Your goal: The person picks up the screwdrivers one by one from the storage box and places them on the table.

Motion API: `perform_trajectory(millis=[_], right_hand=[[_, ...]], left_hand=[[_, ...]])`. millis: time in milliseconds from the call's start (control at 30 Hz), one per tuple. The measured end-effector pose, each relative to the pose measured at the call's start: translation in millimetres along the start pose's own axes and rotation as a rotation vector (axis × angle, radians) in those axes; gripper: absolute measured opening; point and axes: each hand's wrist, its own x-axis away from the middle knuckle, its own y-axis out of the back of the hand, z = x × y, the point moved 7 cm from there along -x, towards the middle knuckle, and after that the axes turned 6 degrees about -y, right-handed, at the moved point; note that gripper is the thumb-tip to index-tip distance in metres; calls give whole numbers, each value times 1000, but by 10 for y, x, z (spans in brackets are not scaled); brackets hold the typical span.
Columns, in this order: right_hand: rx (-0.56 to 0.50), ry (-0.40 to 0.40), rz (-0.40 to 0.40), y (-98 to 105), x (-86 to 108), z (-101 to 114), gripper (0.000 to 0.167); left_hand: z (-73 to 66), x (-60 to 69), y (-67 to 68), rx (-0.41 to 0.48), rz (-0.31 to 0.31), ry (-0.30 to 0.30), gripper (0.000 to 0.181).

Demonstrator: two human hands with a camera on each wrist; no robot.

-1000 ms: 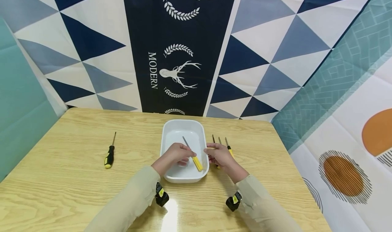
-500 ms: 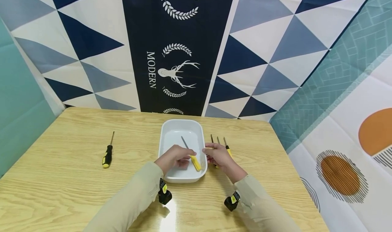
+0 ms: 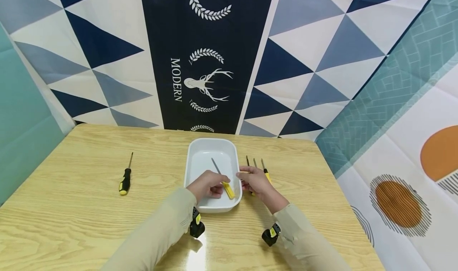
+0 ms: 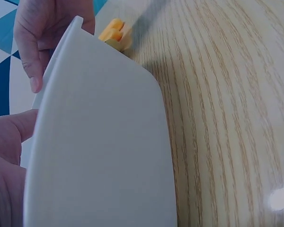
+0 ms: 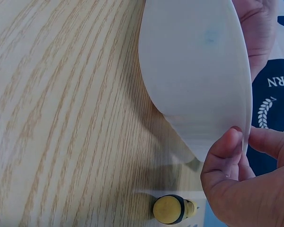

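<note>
A white tray (image 3: 212,143) stands on the table. Inside lies a screwdriver with a yellow handle (image 3: 229,190) and grey shaft, tip pointing away. My left hand (image 3: 209,183) reaches into the tray, fingers curled, with thumb and fingertips at the top of that handle; the exact contact is partly hidden. My right hand (image 3: 255,180) pinches the tray's right rim, thumb inside and fingers outside, as the right wrist view shows. The left wrist view has the tray's outer wall (image 4: 104,127) in front, hiding the screwdriver and much of the left hand.
Several screwdrivers (image 3: 266,175) lie side by side right of the tray, partly behind the right hand. A black and yellow screwdriver (image 3: 125,181) lies on the left of the wooden table (image 3: 78,215). A patterned cloth wall (image 3: 204,64) rises behind the table.
The left forearm and wrist have shifted slightly to the right, while the fingertips stay at the yellow handle. The right hand keeps its grip on the rim; the tray looks unmoved.
</note>
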Motion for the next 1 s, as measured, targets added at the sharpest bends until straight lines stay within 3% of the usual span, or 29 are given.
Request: perform_trajectory(millis=[333, 533, 1000], right_hand=[[-9, -4, -14, 20, -85, -68, 39], [0, -2, 2, 10, -89, -66, 40], [-6, -9, 4, 0, -80, -62, 40]], left_hand=[[-82, -6, -13, -131, -55, -35, 18], [-100, -35, -22, -160, -51, -49, 12], [-120, -93, -14, -254, -99, -64, 20]])
